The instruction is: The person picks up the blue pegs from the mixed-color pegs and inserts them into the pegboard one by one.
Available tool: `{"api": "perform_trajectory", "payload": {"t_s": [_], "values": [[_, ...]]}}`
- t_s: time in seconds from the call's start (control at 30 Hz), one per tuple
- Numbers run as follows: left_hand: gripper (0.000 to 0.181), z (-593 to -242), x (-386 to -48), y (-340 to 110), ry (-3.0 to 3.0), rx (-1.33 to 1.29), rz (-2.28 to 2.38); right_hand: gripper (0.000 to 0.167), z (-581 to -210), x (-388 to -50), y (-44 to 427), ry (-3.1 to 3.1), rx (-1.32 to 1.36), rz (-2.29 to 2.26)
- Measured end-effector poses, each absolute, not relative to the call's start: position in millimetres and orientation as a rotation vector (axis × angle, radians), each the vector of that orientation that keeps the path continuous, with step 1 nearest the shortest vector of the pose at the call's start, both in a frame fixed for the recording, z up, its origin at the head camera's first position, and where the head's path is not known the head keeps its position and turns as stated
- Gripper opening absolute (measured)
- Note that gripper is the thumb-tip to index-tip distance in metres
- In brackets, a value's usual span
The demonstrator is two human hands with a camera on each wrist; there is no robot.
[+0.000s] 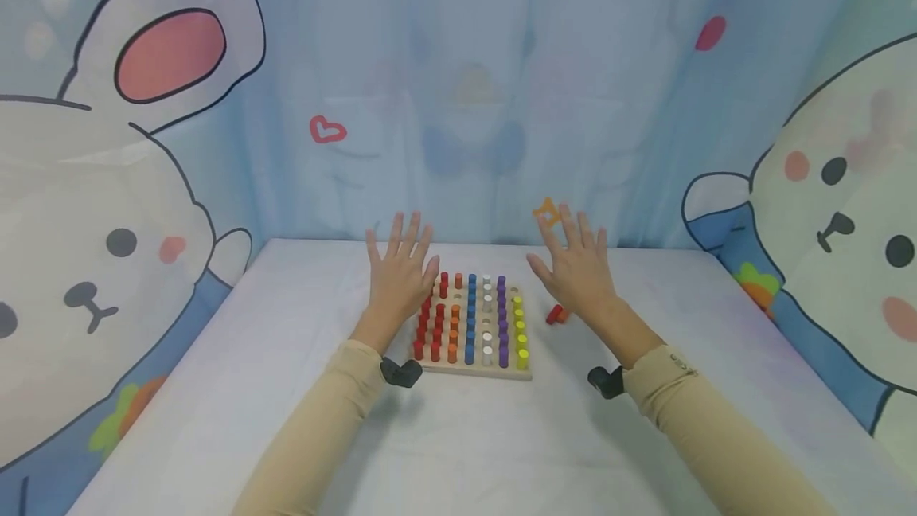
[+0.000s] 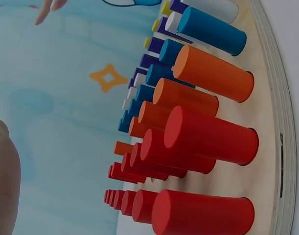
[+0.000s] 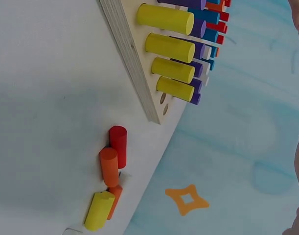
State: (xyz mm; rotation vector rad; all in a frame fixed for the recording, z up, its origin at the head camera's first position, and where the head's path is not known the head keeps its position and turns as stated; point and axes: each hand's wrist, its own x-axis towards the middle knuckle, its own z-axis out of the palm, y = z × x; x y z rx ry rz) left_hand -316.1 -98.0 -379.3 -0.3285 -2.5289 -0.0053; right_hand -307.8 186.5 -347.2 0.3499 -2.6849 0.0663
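My left hand (image 1: 399,281) hovers over the left side of a wooden pegboard (image 1: 473,370), fingers straight and spread, holding nothing. Past the board's right side, my right hand (image 1: 579,273) is raised in the same way, likewise holding nothing. Rows of round pegs stand upright in the board: red (image 2: 213,134), orange (image 2: 215,73), blue (image 2: 213,30), white (image 1: 487,355), purple (image 1: 504,357) and yellow (image 3: 165,18). A few holes (image 3: 163,98) hold no peg. Beneath my right hand lie a loose red peg (image 3: 118,147), two orange pegs (image 3: 109,166) and a yellow peg (image 3: 99,211).
A white cloth (image 1: 501,452) covers the table. Behind it hangs a light blue curtain (image 1: 458,38) with cartoon bears on both sides. A small whitish piece (image 3: 125,179) lies among the loose pegs, partly hidden.
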Motion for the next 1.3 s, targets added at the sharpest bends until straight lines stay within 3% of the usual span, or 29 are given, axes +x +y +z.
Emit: {"api": "perform_trajectory", "payload": {"t_s": [0.23,1.3], "values": [[0.068,-379.0,-319.2,-99.7,-2.570,-0.267,-0.011,0.075,-344.0,-305.1,184.8,-2.758,0.301,0.051],[0.066,-379.2,-318.2,-123.8,-2.640,-0.208,-0.068,0.075,-351.8,-311.8,210.6,-2.750,0.194,0.111]]}}
